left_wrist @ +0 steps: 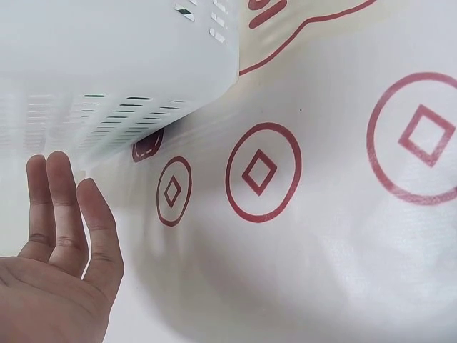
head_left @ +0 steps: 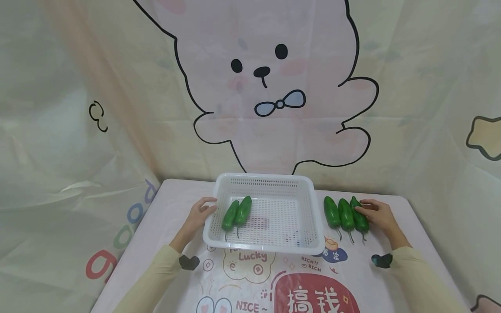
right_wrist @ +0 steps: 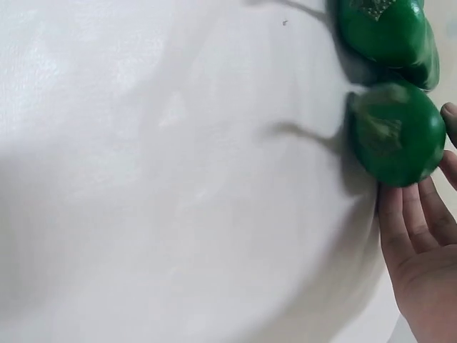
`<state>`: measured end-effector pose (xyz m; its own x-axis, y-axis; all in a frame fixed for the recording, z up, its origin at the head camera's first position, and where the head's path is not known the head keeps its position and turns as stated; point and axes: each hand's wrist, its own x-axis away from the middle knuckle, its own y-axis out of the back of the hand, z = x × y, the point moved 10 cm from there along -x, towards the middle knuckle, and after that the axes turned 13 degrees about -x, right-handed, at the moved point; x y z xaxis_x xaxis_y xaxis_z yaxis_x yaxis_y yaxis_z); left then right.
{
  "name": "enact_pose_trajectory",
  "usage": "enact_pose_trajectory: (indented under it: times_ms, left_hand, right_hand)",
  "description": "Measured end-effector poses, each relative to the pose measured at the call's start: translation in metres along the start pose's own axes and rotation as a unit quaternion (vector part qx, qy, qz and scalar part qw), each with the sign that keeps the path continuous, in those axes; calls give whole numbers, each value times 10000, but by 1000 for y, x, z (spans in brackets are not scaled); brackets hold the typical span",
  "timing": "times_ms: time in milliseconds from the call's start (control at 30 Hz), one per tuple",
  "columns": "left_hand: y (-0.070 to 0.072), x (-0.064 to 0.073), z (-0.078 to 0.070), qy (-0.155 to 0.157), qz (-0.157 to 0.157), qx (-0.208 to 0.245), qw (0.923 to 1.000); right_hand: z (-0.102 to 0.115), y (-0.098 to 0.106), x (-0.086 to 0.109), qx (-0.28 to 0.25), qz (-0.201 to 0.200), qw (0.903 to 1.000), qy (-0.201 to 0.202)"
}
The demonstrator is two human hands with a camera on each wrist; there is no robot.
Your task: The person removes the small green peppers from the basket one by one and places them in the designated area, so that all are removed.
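Three green chili peppers lie side by side on the table to the right of a white plastic basket (head_left: 264,249). My right hand (head_left: 379,214) is at the rightmost pepper (head_left: 361,222), thumb on one side and fingers along the other. In the right wrist view this pepper (right_wrist: 403,136) sits between thumb and fingers, its stem end facing the camera. Two more green peppers (head_left: 243,211) lie inside the basket at its left. At the basket's left rim is my left hand (head_left: 198,214); its fingers (left_wrist: 66,207) extend along the basket's outer wall in the left wrist view.
A white table cover (head_left: 188,287) with printed words and cartoons lies under everything. Behind the table hangs a curtain (head_left: 270,130) with a large bear drawing, and more curtain (head_left: 78,165) hangs at the left. The other two loose peppers (head_left: 346,214) stand between the basket and my right hand.
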<state>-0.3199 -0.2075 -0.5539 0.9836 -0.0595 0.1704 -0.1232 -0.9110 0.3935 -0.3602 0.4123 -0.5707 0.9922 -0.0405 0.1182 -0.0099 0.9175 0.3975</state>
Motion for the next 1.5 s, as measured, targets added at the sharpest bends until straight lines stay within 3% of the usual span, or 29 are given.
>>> enact_pose_trajectory:
  times_ms: [67, 267, 733, 1000, 1267, 1500]
  left_hand:
    - [0, 2, -2, -25, 7, 11, 10000]
    - [2, 20, -32, -20, 129, -26, 9999]
    - [3, 19, -31, -3, 49, -53, 10000]
    - [2, 19, -33, -19, 70, -88, 9999]
    - [1, 19, -33, -73, 95, -118, 9999]
    - [3, 20, -33, -94, 97, -4, 9999]
  right_hand:
    - [2, -2, 2, 43, 97, 9999, 0]
    - [4, -3, 8, 68, 255, 9996, -24]
    - [14, 5, 25, -30, 229, 9997, 59]
    - [40, 3, 37, -632, 97, 9970, 432]
    - [64, -3, 45, -1346, -147, 9877, 782]
    - [87, -15, 51, -2449, -142, 9645, 982]
